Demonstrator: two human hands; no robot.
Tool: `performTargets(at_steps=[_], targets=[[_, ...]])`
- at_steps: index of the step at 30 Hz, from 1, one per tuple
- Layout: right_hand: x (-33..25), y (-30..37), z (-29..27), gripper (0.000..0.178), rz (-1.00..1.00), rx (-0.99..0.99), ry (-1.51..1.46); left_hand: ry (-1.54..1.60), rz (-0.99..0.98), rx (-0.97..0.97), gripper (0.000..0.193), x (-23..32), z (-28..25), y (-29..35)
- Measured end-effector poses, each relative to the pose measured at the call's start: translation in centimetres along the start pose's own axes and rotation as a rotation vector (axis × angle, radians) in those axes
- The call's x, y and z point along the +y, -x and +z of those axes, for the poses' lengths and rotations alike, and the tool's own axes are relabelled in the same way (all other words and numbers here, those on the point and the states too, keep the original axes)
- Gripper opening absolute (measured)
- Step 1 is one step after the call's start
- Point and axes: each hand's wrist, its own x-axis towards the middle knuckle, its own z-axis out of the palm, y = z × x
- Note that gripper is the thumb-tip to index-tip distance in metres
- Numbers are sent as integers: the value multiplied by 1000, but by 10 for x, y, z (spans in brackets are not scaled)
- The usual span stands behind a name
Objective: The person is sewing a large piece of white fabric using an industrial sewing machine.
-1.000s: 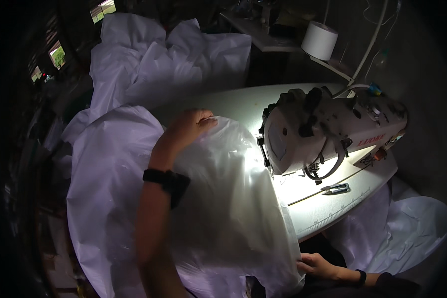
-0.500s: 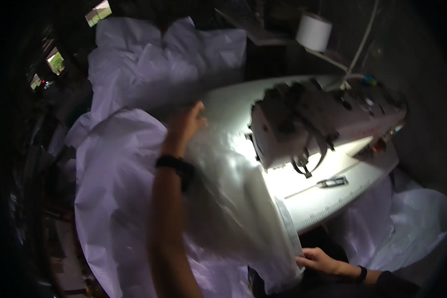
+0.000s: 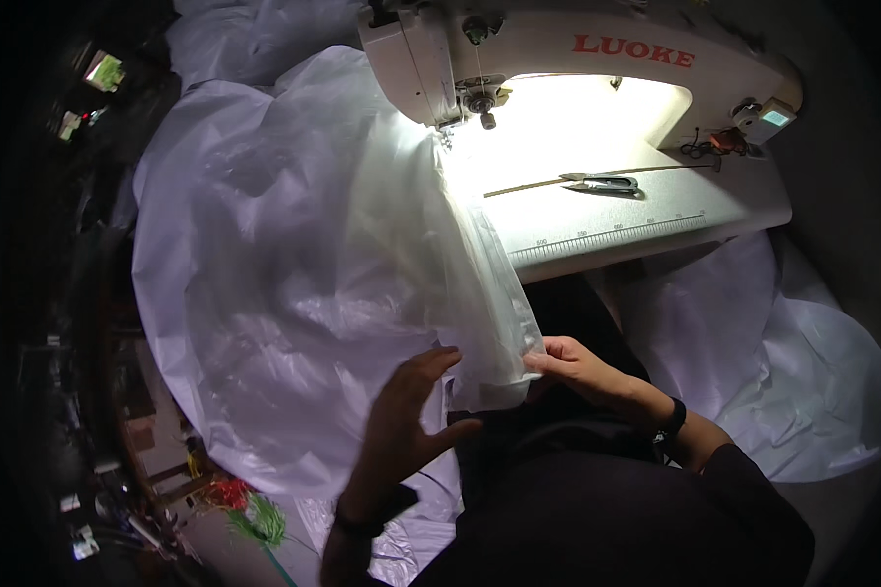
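Note:
A large sheet of thin, translucent white fabric (image 3: pixel 294 254) hangs over the left side of the sewing machine (image 3: pixel 578 59) and down toward my lap. Its folded edge runs from beneath the needle area to my right hand (image 3: pixel 589 374), which pinches the near corner between thumb and fingers. My left hand (image 3: pixel 416 416) is just left of that corner, thumb and fingers spread apart with nothing between them. Thread snips (image 3: pixel 602 184) lie on the lit machine bed (image 3: pixel 646 223), away from both hands.
More white fabric (image 3: pixel 783 362) is bunched at the right, below the bed's edge. A small lit control box (image 3: pixel 765 119) sits on the machine's right end. At the lower left, red strands (image 3: pixel 229 493) and green strands (image 3: pixel 259 520) lie near the floor.
My left hand has come back from the far part of the fabric toward my body. My right hand still pinches the edge. The view has tilted down, so the machine appears higher.

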Motion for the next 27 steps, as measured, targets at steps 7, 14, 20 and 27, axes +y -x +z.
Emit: performTargets(at_steps=[7, 14, 20, 27], targets=[[-33, 26, 4, 39, -819, 561, 1319, -273, -54, 487, 32, -19, 108, 51], [-52, 52, 37, 31, -1147, 165, 1723, -467, 241, 570, 31, 35, 93, 71], [-47, 60, 44, 28, -1190, 5, 1670, -501, 141, 698, 33, 48, 80, 91], [-47, 64, 66, 36, -1267, 276, 1648, -298, 65, 802, 36, 48, 86, 107]])
